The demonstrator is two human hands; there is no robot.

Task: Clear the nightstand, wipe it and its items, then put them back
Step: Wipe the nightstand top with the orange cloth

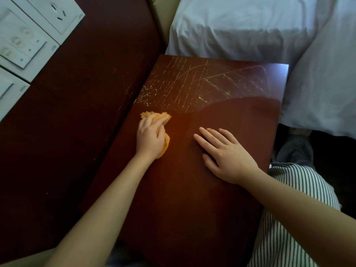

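The dark red-brown nightstand top (221,112) fills the middle of the head view, bare of items, with scratches and pale streaks on its far half. My left hand (150,137) grips a crumpled orange cloth (163,117) and presses it on the top near the left edge. My right hand (225,153) lies flat on the wood to the right of it, fingers straight and spread, holding nothing.
A dark wooden wall panel (77,103) runs along the left, with white switch and socket plates (28,35) at the upper left. A white-sheeted bed (250,31) borders the nightstand's far and right sides. Striped fabric (289,209) shows at the lower right.
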